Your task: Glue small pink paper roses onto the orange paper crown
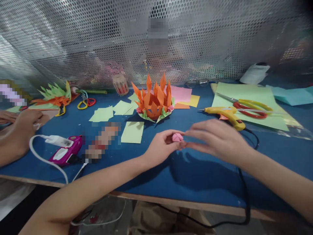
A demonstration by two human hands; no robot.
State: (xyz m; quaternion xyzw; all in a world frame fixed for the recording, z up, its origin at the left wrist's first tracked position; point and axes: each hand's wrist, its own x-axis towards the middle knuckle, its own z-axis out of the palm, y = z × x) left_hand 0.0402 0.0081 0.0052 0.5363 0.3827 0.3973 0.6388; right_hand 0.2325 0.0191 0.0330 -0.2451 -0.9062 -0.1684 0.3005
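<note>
My left hand (162, 143) is closed on a small pink folded paper piece (177, 137) held just above the blue table, pinched between thumb and fingers. My right hand (214, 138) reaches in from the right. Its fingers are stretched out and slightly blurred, with the tips at the piece's right edge; whether they touch it I cannot tell. Behind the hands stands an orange paper flower (154, 101) with pointed petals and green leaves round its base. A yellow glue gun (223, 114) lies beyond my right hand.
Red-and-yellow scissors (254, 108) rest on green paper sheets (246, 91). Light green squares (132, 132) lie left of the flower. A purple power adapter (67, 151) with white cables is at left, near another person's hand (22, 130). A black cord (244, 192) crosses the table's front edge.
</note>
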